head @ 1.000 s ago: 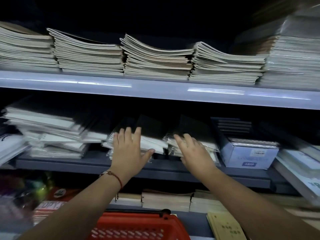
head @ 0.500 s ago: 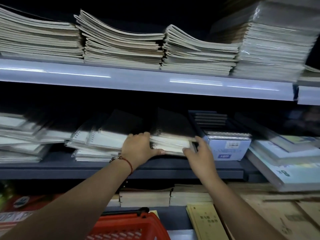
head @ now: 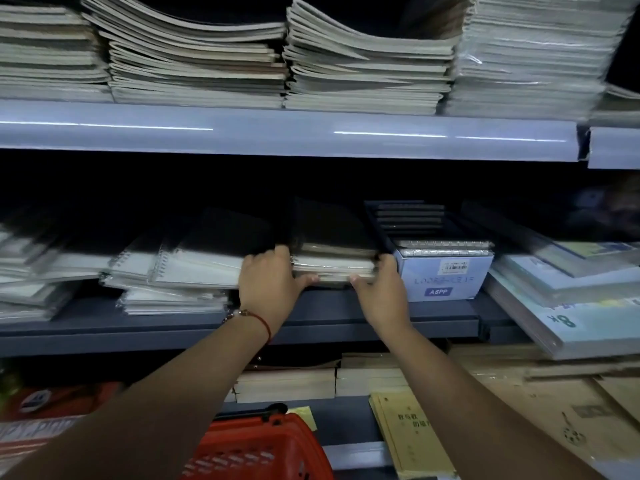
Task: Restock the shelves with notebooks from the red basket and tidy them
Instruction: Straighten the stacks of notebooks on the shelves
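A small stack of black-covered spiral notebooks (head: 334, 258) lies on the dark middle shelf (head: 346, 323). My left hand (head: 268, 287) grips the stack's left end, thumb under its front edge. My right hand (head: 382, 292) grips the right end, fingers curled round the corner next to a blue box. To the left lies a looser pile of wrapped spiral notebooks (head: 180, 268). The red basket (head: 259, 448) sits at the bottom, partly hidden by my left forearm.
A blue box labelled A6PP (head: 445, 275) stands right of the stack. Large pads marked 8K (head: 568, 306) jut out at the right. The upper shelf (head: 277, 133) carries several tall stacks of exercise books. Brown books and cardboard lie below.
Both hands moved from resting on top of two piles to gripping one stack by its ends. The view shifted right and closer.
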{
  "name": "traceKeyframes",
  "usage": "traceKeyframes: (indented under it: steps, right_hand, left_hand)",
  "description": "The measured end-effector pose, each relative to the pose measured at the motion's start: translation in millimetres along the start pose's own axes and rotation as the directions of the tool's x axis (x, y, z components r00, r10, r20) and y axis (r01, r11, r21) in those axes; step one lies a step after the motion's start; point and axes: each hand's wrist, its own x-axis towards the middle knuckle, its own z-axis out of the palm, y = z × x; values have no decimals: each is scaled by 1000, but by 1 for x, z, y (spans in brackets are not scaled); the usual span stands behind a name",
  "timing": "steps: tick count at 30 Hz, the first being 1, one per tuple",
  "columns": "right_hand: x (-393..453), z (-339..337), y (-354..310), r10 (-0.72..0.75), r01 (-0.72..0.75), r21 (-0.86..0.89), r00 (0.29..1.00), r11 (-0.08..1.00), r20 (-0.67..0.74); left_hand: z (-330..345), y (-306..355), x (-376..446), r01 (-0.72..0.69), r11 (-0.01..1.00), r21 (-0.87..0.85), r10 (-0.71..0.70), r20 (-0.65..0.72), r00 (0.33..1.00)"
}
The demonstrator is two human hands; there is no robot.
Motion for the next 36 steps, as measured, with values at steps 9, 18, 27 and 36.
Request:
traceKeyframes:
  steps: [9,18,27,36]
  right_hand:
    - [-3,5,-6,62,-57,250,998,966,-13]
    - [7,8,4,81,-95,356,995,930,54]
    - [4,22,3,-21,22,-31,999,999,34]
    - [0,28,5,-43,42,-99,999,994,-10]
  left_hand:
    - [-11,3,17,47,998,-34,-40,194,980]
    - [-14,-29,39,148,982,-122,-101,324,941]
    - [-35,-32,24,-214,952,221,172,195,966]
    - [-6,10,-53,448,739,-503,-251,411,876]
